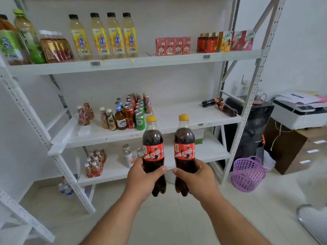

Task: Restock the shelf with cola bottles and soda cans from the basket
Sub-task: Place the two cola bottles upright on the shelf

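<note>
My left hand [141, 177] grips one upright cola bottle [153, 149] with a yellow cap and red label. My right hand [196, 179] grips a second, matching cola bottle [184, 147]. I hold both side by side in front of the white shelf unit, level with its middle shelf [177, 119]. Two more cola bottles [222, 106] lie on their sides at the right end of that shelf. Red and green soda cans [135, 114] stand in rows near its middle. The purple basket [248, 174] sits on the floor to the right of the shelf.
The top shelf [141, 62] carries tea bottles and red drink cartons. Small bottles stand on the bottom shelf [203, 154]. A printer [297, 112] on a brown cabinet and a black bag stand at the right. A chair base shows at the lower right.
</note>
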`<action>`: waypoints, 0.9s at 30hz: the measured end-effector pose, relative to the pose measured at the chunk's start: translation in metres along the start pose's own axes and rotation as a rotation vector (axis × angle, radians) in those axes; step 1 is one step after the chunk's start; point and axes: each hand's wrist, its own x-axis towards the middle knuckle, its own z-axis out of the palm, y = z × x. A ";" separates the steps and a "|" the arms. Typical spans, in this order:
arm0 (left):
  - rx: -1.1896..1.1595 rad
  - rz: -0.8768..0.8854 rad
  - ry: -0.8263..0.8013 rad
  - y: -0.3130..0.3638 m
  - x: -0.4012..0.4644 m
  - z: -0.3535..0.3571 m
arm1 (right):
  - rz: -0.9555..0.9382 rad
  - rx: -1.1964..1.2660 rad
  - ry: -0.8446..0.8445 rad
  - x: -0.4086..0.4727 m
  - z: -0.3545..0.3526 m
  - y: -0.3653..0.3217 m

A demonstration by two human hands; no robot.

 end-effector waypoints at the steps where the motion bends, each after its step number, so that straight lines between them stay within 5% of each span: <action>1: 0.008 -0.001 0.003 0.001 0.010 0.009 | -0.001 -0.007 0.003 0.014 -0.006 0.004; 15: 0.017 -0.025 0.114 0.023 0.128 0.151 | 0.011 -0.051 -0.042 0.190 -0.103 0.026; 27: 0.058 -0.042 0.115 0.014 0.243 0.186 | 0.026 -0.084 -0.053 0.307 -0.098 0.038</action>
